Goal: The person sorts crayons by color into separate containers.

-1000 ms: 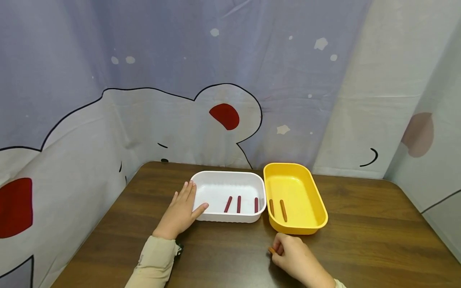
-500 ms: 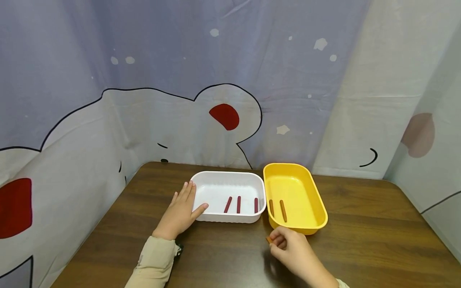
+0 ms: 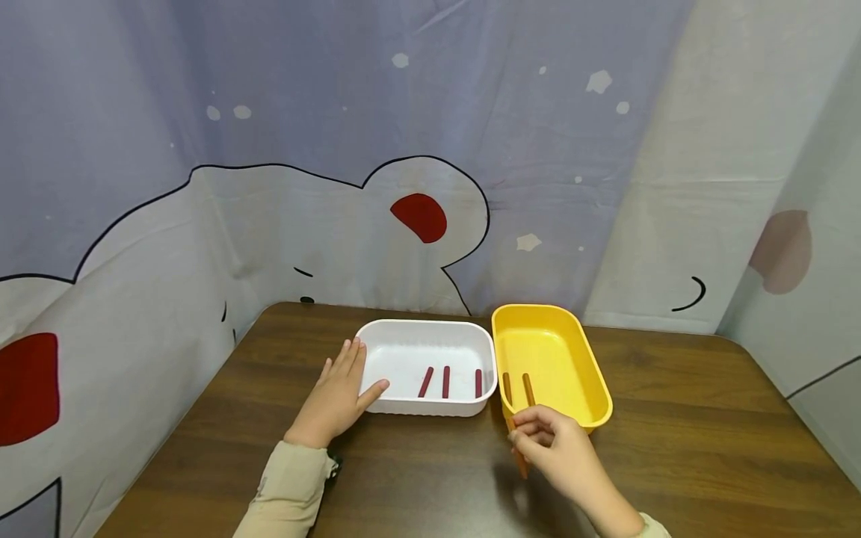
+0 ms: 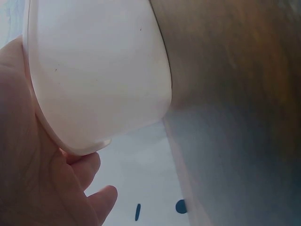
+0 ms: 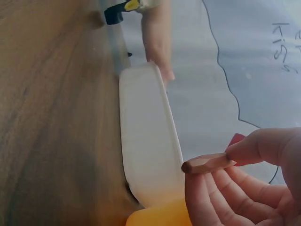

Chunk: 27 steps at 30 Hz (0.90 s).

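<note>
My right hand (image 3: 558, 452) pinches an orange-brown stick (image 3: 521, 465) between thumb and fingers, over the near edge of the yellow tray (image 3: 565, 373). The right wrist view shows this stick (image 5: 209, 164) close up, faceted and with a dark end. Two similar orange-brown sticks (image 3: 528, 388) lie inside the yellow tray near its left wall. My left hand (image 3: 332, 400) rests with extended fingers on the left rim of the white tray (image 3: 424, 407). Several inches right of that hand, three dark red sticks (image 3: 446, 382) lie in the white tray.
Both trays stand side by side on a dark wooden table (image 3: 673, 418), near its back edge. A patterned curtain (image 3: 323, 224) hangs behind and on both sides.
My right hand has lifted the orange-brown stick from near the table up and forward to the yellow tray's near edge, turning it. My left hand and both trays have stayed put.
</note>
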### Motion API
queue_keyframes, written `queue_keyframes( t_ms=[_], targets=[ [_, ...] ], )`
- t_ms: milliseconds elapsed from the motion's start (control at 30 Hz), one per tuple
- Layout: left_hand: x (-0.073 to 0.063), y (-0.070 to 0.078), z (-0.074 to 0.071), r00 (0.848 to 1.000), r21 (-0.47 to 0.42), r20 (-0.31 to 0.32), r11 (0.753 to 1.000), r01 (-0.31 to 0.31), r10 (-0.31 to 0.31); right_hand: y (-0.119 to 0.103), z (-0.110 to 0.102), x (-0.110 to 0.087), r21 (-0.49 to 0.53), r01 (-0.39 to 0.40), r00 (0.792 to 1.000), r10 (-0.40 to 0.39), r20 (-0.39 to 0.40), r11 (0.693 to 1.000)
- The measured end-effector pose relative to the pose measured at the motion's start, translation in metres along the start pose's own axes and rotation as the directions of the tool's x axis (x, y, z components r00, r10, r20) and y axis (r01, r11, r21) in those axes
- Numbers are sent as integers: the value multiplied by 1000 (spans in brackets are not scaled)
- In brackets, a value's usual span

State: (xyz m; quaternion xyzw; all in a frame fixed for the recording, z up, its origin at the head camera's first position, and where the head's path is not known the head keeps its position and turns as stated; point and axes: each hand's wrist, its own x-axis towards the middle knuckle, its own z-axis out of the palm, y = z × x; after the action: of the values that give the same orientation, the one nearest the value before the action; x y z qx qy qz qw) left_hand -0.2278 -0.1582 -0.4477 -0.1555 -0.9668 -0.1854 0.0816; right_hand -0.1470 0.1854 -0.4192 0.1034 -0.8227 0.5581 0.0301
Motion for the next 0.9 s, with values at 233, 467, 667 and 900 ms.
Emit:
queue_keyframes(
  t_ms=[233,467,667,900],
  targets=[
    [0,-1,0,1000,4,4,1000,0,0,-1,-11,6,89,-13,998,19,-63,996],
    [0,2,-3,1000,-15,26,1000,12,-12,-1,-31,19,175,-45,994,62,-92,984],
    [-1,3,-3,1000,-13,22,1000,12,-12,1,-46,35,191,-75,991,95,-99,979],
    [-1,2,-3,1000,-15,14,1000,3,-3,9,-58,52,138,-131,984,145,-102,982]
  ],
)
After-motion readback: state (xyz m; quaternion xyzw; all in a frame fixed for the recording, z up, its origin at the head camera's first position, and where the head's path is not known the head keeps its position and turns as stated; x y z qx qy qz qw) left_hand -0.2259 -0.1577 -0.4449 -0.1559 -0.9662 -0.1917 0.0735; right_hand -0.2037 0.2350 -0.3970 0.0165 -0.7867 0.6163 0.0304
